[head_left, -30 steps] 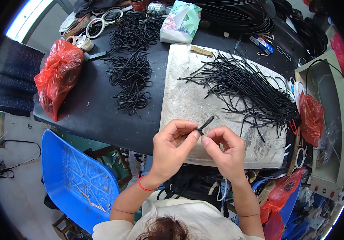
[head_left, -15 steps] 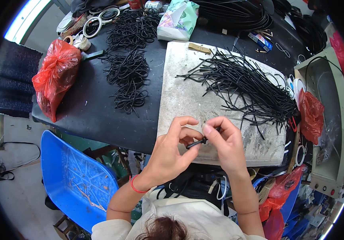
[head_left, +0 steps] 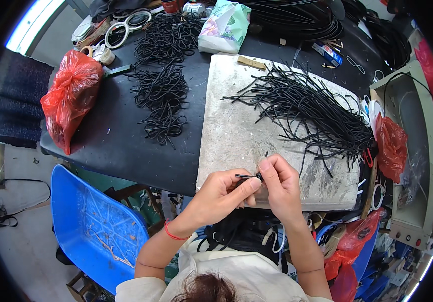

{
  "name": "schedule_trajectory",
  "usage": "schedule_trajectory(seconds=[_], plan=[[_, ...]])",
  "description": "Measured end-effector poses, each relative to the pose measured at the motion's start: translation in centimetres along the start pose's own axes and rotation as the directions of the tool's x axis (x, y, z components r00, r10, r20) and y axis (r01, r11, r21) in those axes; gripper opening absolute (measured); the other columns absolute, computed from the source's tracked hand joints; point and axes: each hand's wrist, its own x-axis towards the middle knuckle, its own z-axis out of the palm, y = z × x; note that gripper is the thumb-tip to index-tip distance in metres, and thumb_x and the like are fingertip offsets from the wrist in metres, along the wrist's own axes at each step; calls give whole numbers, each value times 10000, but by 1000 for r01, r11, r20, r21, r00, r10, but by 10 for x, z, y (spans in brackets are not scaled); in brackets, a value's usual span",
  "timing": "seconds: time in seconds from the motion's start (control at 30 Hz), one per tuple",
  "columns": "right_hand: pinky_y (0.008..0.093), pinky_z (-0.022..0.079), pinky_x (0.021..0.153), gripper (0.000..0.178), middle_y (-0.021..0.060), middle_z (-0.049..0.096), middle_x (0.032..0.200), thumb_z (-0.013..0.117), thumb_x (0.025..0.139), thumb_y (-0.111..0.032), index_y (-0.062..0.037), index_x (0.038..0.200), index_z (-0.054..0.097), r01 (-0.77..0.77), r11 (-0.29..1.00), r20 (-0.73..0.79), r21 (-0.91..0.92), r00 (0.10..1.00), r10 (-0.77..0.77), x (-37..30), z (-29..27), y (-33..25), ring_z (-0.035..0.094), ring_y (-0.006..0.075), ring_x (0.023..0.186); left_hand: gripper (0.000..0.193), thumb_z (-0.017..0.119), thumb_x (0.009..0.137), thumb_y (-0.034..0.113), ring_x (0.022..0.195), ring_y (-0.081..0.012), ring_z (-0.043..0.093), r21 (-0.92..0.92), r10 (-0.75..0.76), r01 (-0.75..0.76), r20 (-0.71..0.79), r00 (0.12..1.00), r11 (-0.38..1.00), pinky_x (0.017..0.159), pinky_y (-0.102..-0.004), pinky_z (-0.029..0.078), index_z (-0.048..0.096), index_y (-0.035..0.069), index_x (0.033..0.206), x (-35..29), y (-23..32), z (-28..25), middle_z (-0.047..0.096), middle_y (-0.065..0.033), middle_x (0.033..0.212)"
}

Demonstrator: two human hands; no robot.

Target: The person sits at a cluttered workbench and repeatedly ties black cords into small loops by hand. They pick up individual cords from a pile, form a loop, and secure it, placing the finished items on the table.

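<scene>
Cord is thin, black and partly hidden.

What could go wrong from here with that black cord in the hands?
The black cord is pinched in the fingertips of both the left hand and the right hand, so it might slip if either grip eases. The heap of loose cords reaches the right edge of the pale board, so a knock could push some off.
</scene>
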Motion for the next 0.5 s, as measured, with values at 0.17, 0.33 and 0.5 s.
schedule_trajectory(seconds=[0.17,0.33,0.5], plan=[[192,337,506,247,-30,450,609,506,906,-156,-33,695,468,85,994,-82,-62,993,-90,-3,6,1,388,22,569,186,537,887,143,632,-26,479,-24,44,-44,-5,999,999,571,-170,405,560,-5,998,-5,-5,2,535,16,727],[190,337,501,243,-30,441,588,499,900,-125,-31,680,457,57,998,-158,1,986,-56,-1,9,-3,387,20,557,200,532,880,115,624,-27,470,28,123,-123,-12,992,992,551,-178,385,547,-11,1035,-8,-10,7,502,20,724],[192,351,504,248,-35,455,597,520,899,-157,-25,692,483,38,999,-154,28,988,-33,3,6,1,380,15,550,196,549,875,120,625,-30,479,104,70,-73,29,997,992,558,-185,401,567,-20,1010,-11,0,-4,545,4,759]])
